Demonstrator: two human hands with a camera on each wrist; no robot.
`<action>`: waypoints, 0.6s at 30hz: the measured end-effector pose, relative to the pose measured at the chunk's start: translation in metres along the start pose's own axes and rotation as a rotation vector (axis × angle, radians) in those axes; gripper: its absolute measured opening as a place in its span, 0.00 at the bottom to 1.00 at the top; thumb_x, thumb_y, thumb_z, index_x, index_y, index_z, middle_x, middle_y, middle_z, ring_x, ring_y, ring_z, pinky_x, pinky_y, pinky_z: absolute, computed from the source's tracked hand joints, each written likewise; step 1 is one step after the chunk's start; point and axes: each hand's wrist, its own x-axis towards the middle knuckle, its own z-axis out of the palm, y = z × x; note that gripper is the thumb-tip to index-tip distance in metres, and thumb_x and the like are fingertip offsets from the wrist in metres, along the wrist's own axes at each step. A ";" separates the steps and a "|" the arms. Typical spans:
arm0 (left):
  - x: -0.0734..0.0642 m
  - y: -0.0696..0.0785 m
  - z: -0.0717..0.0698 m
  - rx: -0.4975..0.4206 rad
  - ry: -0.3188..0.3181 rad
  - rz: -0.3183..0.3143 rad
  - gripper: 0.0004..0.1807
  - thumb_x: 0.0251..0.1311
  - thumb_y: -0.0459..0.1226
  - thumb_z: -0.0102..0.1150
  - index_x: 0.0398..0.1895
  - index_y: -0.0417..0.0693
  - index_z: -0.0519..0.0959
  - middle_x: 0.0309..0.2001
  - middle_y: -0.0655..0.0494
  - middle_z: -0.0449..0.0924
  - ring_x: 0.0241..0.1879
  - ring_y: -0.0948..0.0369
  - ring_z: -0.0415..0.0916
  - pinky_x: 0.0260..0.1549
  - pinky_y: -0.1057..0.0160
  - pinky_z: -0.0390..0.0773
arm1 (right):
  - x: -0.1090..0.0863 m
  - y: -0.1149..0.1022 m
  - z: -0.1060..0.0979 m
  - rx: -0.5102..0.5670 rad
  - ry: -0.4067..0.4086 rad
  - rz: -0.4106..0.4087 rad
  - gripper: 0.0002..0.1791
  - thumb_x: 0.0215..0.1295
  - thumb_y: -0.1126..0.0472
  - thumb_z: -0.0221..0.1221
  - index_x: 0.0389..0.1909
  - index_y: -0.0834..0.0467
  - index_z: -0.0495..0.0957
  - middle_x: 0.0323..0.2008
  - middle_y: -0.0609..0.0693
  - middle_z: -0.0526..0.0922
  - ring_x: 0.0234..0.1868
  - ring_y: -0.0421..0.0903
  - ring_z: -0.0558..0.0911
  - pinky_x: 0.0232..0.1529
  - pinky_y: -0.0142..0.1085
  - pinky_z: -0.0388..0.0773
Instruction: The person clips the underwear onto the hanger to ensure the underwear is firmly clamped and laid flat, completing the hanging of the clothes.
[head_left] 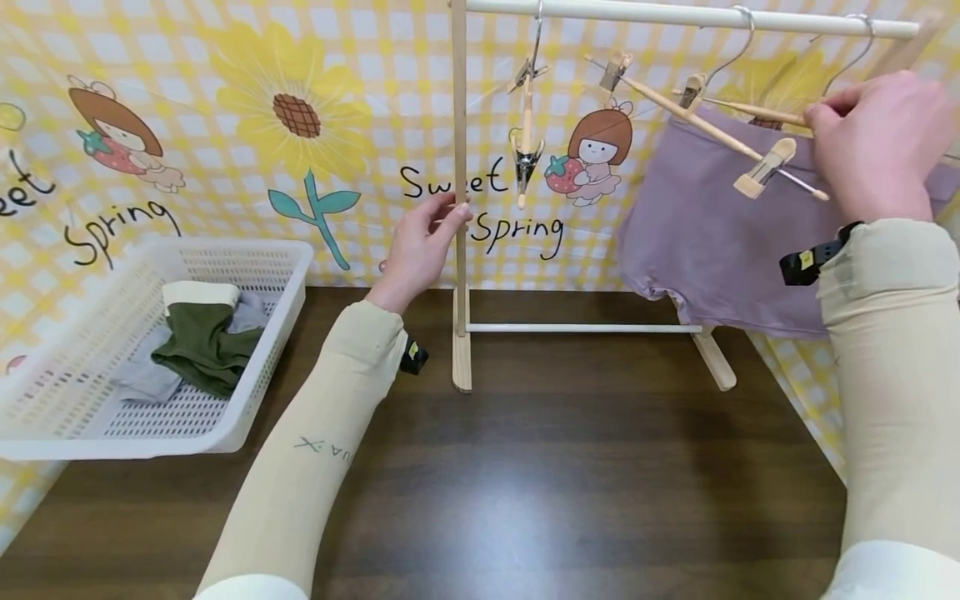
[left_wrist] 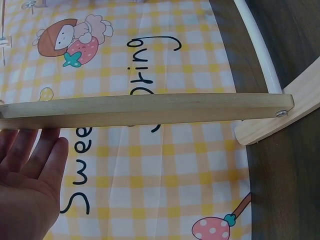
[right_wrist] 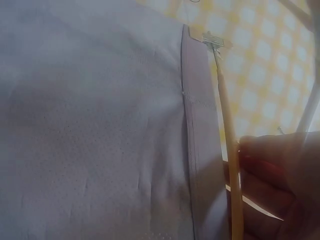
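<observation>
My right hand [head_left: 885,142] is at the upper right, its fingers and thumb pinching the wooden bar of a clip hanger [right_wrist: 229,120]. From that hanger hang purple shorts [head_left: 720,225], their waistband held in a metal-and-wood clip [head_left: 692,90]. In the right wrist view the purple cloth fills the left side. My left hand [head_left: 416,246] is at the rack's left wooden post [head_left: 460,125], fingertips right at its edge, fingers loosely extended. An unused clip hanger [head_left: 690,117] hangs in front of the shorts.
The white top rail [head_left: 645,10] also carries another clip hanger [head_left: 527,117] near the post. A white lower bar [head_left: 585,328] joins the rack's feet. At left, a white basket [head_left: 288,300] contains green [head_left: 206,350] and grey clothes. Patterned cloth [head_left: 397,75] backs the brown table [head_left: 525,483].
</observation>
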 end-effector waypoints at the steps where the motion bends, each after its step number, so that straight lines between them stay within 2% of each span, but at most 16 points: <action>1: 0.000 0.000 0.000 -0.002 -0.001 -0.004 0.25 0.77 0.50 0.52 0.66 0.44 0.76 0.50 0.55 0.84 0.51 0.60 0.78 0.54 0.59 0.74 | 0.001 0.001 0.001 -0.004 0.007 0.005 0.19 0.72 0.54 0.49 0.54 0.54 0.84 0.51 0.62 0.84 0.48 0.64 0.77 0.29 0.45 0.59; 4: 0.000 -0.001 0.000 -0.004 0.001 -0.013 0.25 0.76 0.50 0.53 0.66 0.44 0.76 0.50 0.55 0.83 0.51 0.60 0.78 0.54 0.59 0.74 | -0.001 0.002 0.001 0.009 0.033 0.007 0.20 0.71 0.53 0.48 0.53 0.54 0.84 0.49 0.61 0.85 0.48 0.64 0.78 0.25 0.39 0.56; 5: 0.000 -0.001 0.001 -0.006 0.001 -0.015 0.25 0.76 0.51 0.53 0.66 0.44 0.76 0.50 0.55 0.83 0.51 0.60 0.78 0.54 0.59 0.74 | -0.003 0.002 0.001 0.019 0.044 0.012 0.21 0.71 0.52 0.48 0.53 0.54 0.85 0.48 0.61 0.85 0.44 0.62 0.78 0.25 0.37 0.56; 6: 0.000 -0.001 0.001 -0.008 0.002 -0.017 0.25 0.76 0.50 0.53 0.66 0.44 0.76 0.50 0.55 0.83 0.51 0.60 0.78 0.54 0.59 0.74 | -0.005 0.002 0.000 0.039 0.056 0.014 0.22 0.72 0.51 0.48 0.54 0.55 0.84 0.42 0.60 0.87 0.40 0.58 0.79 0.26 0.35 0.56; 7: -0.001 -0.001 0.001 -0.007 0.004 -0.019 0.25 0.76 0.50 0.53 0.66 0.44 0.76 0.50 0.55 0.83 0.51 0.60 0.78 0.54 0.59 0.74 | -0.007 0.001 -0.001 0.062 0.066 0.021 0.23 0.72 0.51 0.47 0.56 0.56 0.84 0.43 0.59 0.87 0.35 0.52 0.78 0.26 0.32 0.56; 8: -0.001 -0.001 0.001 -0.005 0.004 -0.017 0.25 0.76 0.51 0.53 0.66 0.44 0.76 0.50 0.55 0.83 0.51 0.60 0.78 0.54 0.60 0.74 | -0.010 0.000 -0.002 0.088 0.086 0.036 0.25 0.72 0.50 0.47 0.58 0.58 0.83 0.38 0.56 0.87 0.31 0.44 0.76 0.27 0.30 0.56; 10: -0.001 -0.001 0.001 -0.009 0.001 -0.018 0.25 0.76 0.51 0.52 0.66 0.45 0.76 0.50 0.55 0.83 0.51 0.60 0.78 0.54 0.60 0.74 | -0.016 -0.003 -0.004 0.168 0.144 0.073 0.28 0.71 0.48 0.48 0.59 0.62 0.83 0.30 0.41 0.81 0.27 0.30 0.65 0.32 0.25 0.57; 11: -0.001 -0.001 0.001 -0.011 0.001 -0.017 0.25 0.76 0.51 0.52 0.66 0.45 0.76 0.50 0.55 0.83 0.51 0.60 0.78 0.54 0.60 0.74 | -0.019 -0.005 -0.006 0.203 0.167 0.093 0.28 0.71 0.47 0.48 0.60 0.61 0.82 0.30 0.33 0.74 0.29 0.25 0.59 0.36 0.23 0.60; 12: -0.001 -0.001 0.001 -0.012 0.000 -0.018 0.25 0.76 0.51 0.52 0.66 0.46 0.76 0.50 0.55 0.83 0.51 0.61 0.78 0.54 0.60 0.74 | -0.023 -0.008 -0.008 0.240 0.190 0.108 0.28 0.71 0.46 0.49 0.61 0.58 0.80 0.32 0.27 0.68 0.30 0.22 0.58 0.41 0.23 0.61; 13: -0.001 0.000 0.001 -0.012 -0.001 -0.019 0.25 0.76 0.51 0.52 0.65 0.46 0.76 0.50 0.56 0.83 0.51 0.61 0.78 0.54 0.60 0.74 | -0.027 -0.011 -0.011 0.279 0.217 0.112 0.26 0.72 0.46 0.49 0.62 0.54 0.78 0.36 0.27 0.68 0.33 0.21 0.59 0.45 0.23 0.62; 15: 0.000 0.000 0.001 -0.011 -0.004 -0.017 0.25 0.76 0.52 0.52 0.65 0.47 0.76 0.50 0.56 0.83 0.51 0.61 0.78 0.54 0.60 0.74 | -0.036 -0.019 -0.018 0.339 0.259 0.107 0.24 0.73 0.44 0.49 0.64 0.48 0.73 0.39 0.24 0.61 0.41 0.21 0.60 0.54 0.26 0.60; 18: 0.000 0.000 0.001 -0.007 -0.002 -0.019 0.25 0.76 0.52 0.52 0.66 0.47 0.76 0.50 0.56 0.83 0.51 0.61 0.78 0.54 0.60 0.74 | -0.050 -0.034 -0.028 0.377 0.282 0.077 0.23 0.76 0.42 0.47 0.67 0.44 0.69 0.47 0.25 0.63 0.50 0.21 0.59 0.61 0.28 0.56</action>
